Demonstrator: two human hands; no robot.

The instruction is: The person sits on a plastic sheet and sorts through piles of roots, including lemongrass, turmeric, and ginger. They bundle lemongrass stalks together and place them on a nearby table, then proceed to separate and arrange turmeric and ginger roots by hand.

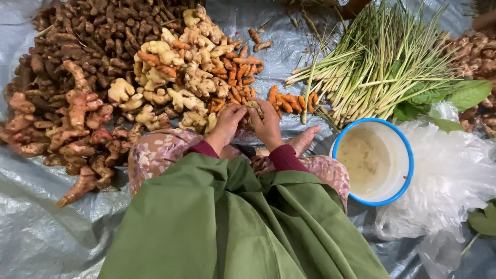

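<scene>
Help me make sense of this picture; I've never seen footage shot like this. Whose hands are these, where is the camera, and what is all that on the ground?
The camera sits on a person's head and looks down, so the green cloth at the bottom is their own clothing. No machine is involved. Their left hand and right hand meet around a small pale root piece. On the grey plastic sheet lie piles: pale ginger, orange turmeric, pinkish galangal-like roots and darker brown roots. To the right are lemongrass stalks, a blue-rimmed white bowl of cloudy liquid, and a clear plastic bag.
</scene>
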